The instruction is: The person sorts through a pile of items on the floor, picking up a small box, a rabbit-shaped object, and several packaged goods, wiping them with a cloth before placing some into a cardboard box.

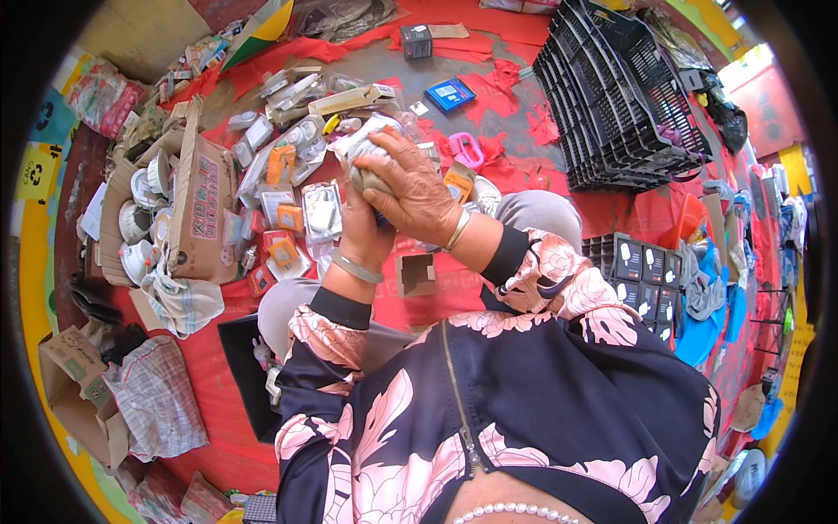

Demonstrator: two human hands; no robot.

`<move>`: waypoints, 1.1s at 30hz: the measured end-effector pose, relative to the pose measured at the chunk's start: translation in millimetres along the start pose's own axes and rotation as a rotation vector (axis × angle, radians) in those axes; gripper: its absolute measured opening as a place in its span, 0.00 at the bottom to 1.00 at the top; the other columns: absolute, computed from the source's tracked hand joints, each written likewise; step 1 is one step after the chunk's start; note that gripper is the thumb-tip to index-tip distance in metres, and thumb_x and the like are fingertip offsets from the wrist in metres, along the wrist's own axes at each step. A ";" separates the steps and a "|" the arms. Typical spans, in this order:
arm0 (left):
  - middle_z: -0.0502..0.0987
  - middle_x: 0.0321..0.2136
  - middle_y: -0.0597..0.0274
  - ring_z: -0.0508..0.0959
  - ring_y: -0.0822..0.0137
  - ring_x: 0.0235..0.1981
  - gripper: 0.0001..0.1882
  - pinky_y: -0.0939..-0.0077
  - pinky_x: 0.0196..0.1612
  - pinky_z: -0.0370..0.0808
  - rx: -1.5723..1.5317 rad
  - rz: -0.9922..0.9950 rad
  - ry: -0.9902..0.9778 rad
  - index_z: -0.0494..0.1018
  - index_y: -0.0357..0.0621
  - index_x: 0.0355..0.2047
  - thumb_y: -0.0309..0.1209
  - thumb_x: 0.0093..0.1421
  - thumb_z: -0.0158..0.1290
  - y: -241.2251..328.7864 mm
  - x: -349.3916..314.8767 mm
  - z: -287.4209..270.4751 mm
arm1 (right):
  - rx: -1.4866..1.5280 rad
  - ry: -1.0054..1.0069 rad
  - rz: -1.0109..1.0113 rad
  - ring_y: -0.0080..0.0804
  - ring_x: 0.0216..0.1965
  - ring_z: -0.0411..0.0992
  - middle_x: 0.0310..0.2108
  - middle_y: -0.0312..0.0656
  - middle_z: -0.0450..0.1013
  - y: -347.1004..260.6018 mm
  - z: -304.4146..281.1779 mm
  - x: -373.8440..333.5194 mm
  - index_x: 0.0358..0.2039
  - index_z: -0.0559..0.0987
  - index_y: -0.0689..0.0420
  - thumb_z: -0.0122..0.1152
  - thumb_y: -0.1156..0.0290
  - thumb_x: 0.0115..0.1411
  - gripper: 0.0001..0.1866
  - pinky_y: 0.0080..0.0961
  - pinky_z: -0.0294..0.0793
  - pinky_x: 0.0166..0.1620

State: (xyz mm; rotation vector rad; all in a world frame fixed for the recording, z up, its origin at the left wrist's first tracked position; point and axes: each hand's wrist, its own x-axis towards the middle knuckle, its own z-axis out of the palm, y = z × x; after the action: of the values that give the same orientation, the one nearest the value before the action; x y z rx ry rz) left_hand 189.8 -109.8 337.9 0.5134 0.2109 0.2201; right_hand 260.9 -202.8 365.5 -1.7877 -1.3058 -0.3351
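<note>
A greyish-white cloth (358,148) is bunched between my two hands, above a spread of small packaged goods. My right hand (408,188) wraps over it from the right, fingers curled and pressed down on the cloth. Below it, my left hand (360,231) is closed around the lower part of the bundle, its fingers mostly hidden. Something dark shows in a small gap between the hands, but what it is cannot be made out. A small open cardboard box (416,274) lies just below my wrists.
Packaged goods (301,131) lie heaped beyond my hands on red sheeting. At left stands a cardboard box (205,196) of white, round lamp-like pieces. Stacked black crates (611,105) stand far right; black bulb boxes (642,275) sit nearer. A pink ring-shaped piece (466,150) and blue box (449,94) lie ahead.
</note>
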 end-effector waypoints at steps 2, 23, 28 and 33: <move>0.63 0.54 0.60 0.65 0.62 0.55 0.33 0.64 0.57 0.63 0.104 -0.004 0.013 0.56 0.48 0.57 0.57 0.60 0.37 -2.5 2.0 2.9 | 0.017 0.112 0.051 0.51 0.54 0.60 0.49 0.50 0.64 3.5 -0.9 3.3 0.45 0.71 0.50 0.55 0.59 0.54 0.18 0.44 0.58 0.54; 0.73 0.43 0.58 0.73 0.59 0.44 0.33 0.62 0.50 0.69 -0.090 0.181 0.170 0.64 0.46 0.51 0.60 0.59 0.35 7.0 13.3 10.9 | 1.534 0.189 0.976 0.31 0.41 0.71 0.41 0.42 0.71 66.1 12.6 -2.5 0.50 0.67 0.57 0.44 0.46 0.61 0.28 0.27 0.71 0.45; 0.74 0.41 0.62 0.74 0.63 0.43 0.26 0.68 0.49 0.71 0.046 0.234 0.337 0.67 0.46 0.47 0.53 0.63 0.36 -4.2 13.1 -2.4 | 1.260 0.038 0.773 0.24 0.45 0.65 0.43 0.38 0.68 10.6 23.6 -2.1 0.53 0.63 0.57 0.53 0.54 0.60 0.27 0.19 0.65 0.48; 0.74 0.40 0.63 0.75 0.65 0.41 0.26 0.69 0.46 0.72 0.116 0.156 0.283 0.67 0.46 0.47 0.54 0.62 0.38 -9.3 12.4 -2.3 | 1.120 0.067 0.787 0.23 0.42 0.67 0.40 0.38 0.70 34.5 33.5 -7.7 0.50 0.66 0.60 0.56 0.54 0.58 0.27 0.20 0.67 0.45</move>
State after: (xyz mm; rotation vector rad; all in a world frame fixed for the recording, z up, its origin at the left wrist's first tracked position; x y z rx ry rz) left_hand 202.4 -113.4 329.5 0.6142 0.4623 0.4348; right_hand 279.0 -184.4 324.2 -1.1195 -0.4362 0.6568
